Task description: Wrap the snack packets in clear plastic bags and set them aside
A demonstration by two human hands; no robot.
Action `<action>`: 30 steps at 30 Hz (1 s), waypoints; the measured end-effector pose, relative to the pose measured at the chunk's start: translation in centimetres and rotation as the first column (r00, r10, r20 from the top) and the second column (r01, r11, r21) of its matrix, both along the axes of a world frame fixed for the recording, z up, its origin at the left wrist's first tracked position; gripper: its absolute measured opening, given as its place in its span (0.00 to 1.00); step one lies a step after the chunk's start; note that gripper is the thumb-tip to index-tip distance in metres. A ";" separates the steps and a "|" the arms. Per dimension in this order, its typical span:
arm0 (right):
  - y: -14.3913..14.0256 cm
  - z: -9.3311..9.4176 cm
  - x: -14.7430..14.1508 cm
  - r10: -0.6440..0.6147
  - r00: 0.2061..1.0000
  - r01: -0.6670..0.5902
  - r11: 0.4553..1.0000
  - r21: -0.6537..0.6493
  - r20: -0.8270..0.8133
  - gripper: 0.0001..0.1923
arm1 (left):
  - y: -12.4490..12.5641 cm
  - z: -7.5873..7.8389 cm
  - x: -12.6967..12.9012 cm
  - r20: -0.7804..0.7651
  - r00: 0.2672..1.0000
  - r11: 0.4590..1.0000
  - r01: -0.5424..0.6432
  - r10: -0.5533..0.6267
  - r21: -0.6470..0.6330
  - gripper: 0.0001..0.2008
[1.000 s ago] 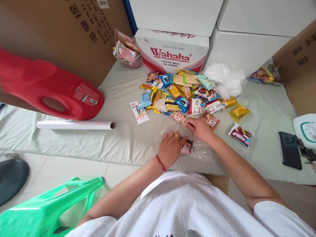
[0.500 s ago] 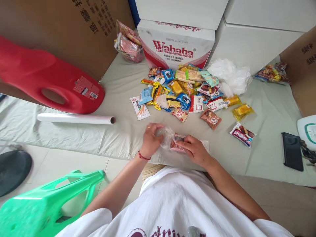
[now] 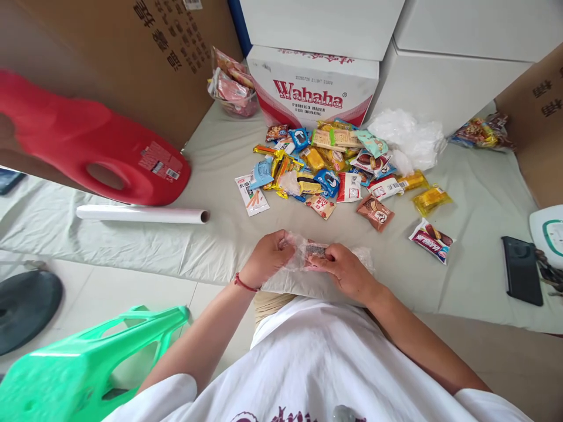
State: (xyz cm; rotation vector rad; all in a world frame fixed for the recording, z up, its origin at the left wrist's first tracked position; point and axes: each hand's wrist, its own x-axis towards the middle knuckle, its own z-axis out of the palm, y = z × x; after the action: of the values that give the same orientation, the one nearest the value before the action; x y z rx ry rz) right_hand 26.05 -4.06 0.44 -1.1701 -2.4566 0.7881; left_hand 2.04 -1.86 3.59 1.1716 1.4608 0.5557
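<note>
Close to the table's front edge lies a pink snack packet [image 3: 315, 251] with clear plastic bag [image 3: 297, 253] around it. My left hand [image 3: 267, 259], with a red cord on the wrist, pinches the bag's left end. The fingers of my right hand [image 3: 350, 271] are closed on the pink packet, and they hide part of it. More clear plastic [image 3: 365, 256] shows past the right hand. Beyond both hands spreads a heap of wrapped snacks [image 3: 314, 158]. Nearest to the right hand is a brown snack packet [image 3: 375, 212].
A white cardboard tube [image 3: 143, 214] and a red jug [image 3: 97, 146] lie at left. Crumpled clear bags [image 3: 411, 138] sit by the Wahaha box [image 3: 314, 88]. A purple-white packet [image 3: 432, 240] and a phone [image 3: 522, 269] are at right. A green stool [image 3: 88, 363] stands on the floor.
My left hand has moved from loose, lifted fingers over the bag to a pinch on its left end. My right hand keeps its place on the packet. The view has shifted slightly.
</note>
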 end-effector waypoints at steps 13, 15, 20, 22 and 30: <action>-1.4 1.9 3.5 -0.083 0.925 -0.003 0.974 -0.224 -0.371 0.17 | -2.1 -2.1 7.0 -0.264 0.962 0.912 0.170 -0.071 0.373 0.16; -1.1 2.1 5.3 -0.348 0.876 0.269 0.927 -0.259 -0.335 0.17 | -2.7 -2.8 7.4 -0.404 0.914 0.873 0.228 -0.039 0.431 0.13; -0.9 0.6 7.0 -0.482 0.873 0.487 0.871 -0.068 0.076 0.16 | -3.2 -4.2 7.5 -0.469 0.869 0.861 0.112 0.157 0.495 0.29; -1.5 0.1 6.7 -0.390 0.899 0.413 0.907 -0.086 0.199 0.10 | -3.2 -4.4 7.3 -0.539 0.820 0.889 0.089 0.191 0.450 0.34; -2.7 1.4 4.9 -0.517 0.851 0.422 0.776 -0.468 -0.090 0.09 | -4.0 -2.6 9.5 -0.532 0.842 0.884 0.181 0.087 0.432 0.15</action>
State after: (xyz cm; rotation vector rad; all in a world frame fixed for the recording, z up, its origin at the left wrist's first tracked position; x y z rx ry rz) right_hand 30.97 -6.80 1.79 -1.6682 -1.7266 1.2546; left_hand 11.54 -5.88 1.03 1.8611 1.8216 0.5896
